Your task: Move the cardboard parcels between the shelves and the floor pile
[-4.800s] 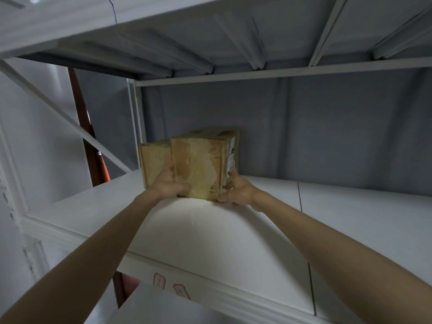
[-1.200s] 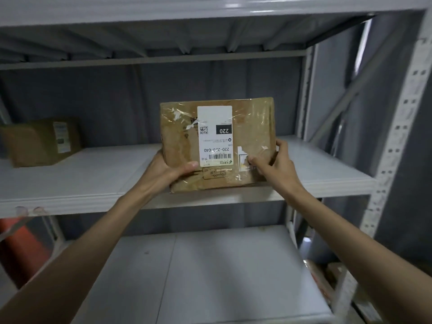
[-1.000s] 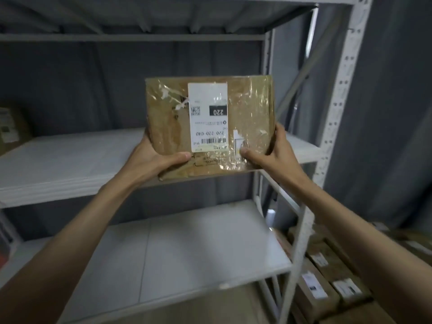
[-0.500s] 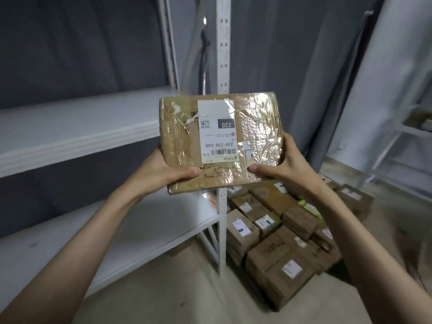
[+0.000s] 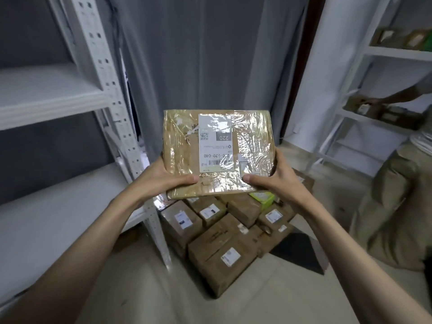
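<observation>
I hold a tape-wrapped cardboard parcel [image 5: 217, 153] with a white label reading 220 upside down, at chest height in the middle of the view. My left hand [image 5: 163, 177] grips its lower left corner and my right hand [image 5: 273, 178] its lower right corner, thumbs on the front face. Directly below and beyond it, the floor pile [image 5: 224, 239] of several brown parcels lies beside the white shelf upright [image 5: 117, 127]. The white shelves [image 5: 46, 99] to my left show bare boards.
Another person [image 5: 397, 202] in khaki stands at the right, an arm reaching to a second white rack [image 5: 383, 118] holding parcels. A grey curtain [image 5: 198, 54] hangs behind the pile. A dark mat [image 5: 301, 253] lies on the tiled floor.
I took the parcel off the shelf and turned right with it; the shelves slid to the left of the view and the floor pile came in below the parcel.
</observation>
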